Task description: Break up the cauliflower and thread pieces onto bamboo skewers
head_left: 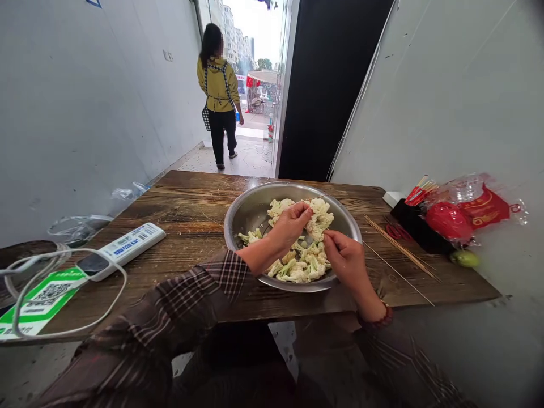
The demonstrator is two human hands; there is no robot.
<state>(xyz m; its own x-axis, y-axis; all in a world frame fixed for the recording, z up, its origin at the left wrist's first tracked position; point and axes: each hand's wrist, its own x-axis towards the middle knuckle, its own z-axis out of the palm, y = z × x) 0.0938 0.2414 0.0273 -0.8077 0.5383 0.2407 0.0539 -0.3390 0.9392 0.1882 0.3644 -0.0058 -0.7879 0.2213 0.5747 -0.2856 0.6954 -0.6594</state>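
Above a wide steel basin (230, 226), a cluster of cauliflower florets (319, 220) is held between my two hands. My left hand (293, 224) is closed on its left side, thumb and fingers pinched together. At the lower right edge of the cluster, the fingertips of my right hand (346, 258) are pinched against a floret. A thin line shows by the top of the cluster; I cannot tell whether it is a skewer. Loose cauliflower pieces (297, 271) lie in the basin below, partly hidden by my hands.
Several thin wooden skewers (402, 247) lie right of the basin, with one single skewer (399, 273) nearer. Beyond them stands a black box (419, 226) with red packets. A white device (127, 249) and looped cable (123, 283) occupy the left. A person (219, 90) stands near the doorway.
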